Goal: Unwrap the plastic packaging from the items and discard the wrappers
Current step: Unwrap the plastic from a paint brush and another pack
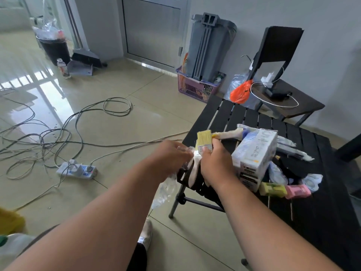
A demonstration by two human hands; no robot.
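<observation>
A: Start with the big thing — your dark slatted counter (259, 122) carries the whole pile: a white carton (256, 153), wrapped brushes (293, 148) behind it, and 2 small packs (285, 190), 1 yellow-green and 1 pink, at the near edge.

B: And the bin?

A: A dark bin (54, 49), already stuffed with clear plastic, stands well apart across the floor by the door. You'll likely have to carry the wrappers over.

B: What have I got in hand?

A: Your right hand (213, 165) grips a paintbrush (204, 140) by its ferrule, bristles up, just over the counter's near corner — probably so the brush stays put while the sleeve comes off. Your left hand (172, 155) pinches the clear wrapper (166, 189), which trails down below your wrist, off the counter's edge.

B: Is it fully off?

A: Can't tell; the plastic is blurred where your 2 hands meet. The bristles look bare, so I'd judge it nearly free.
</observation>
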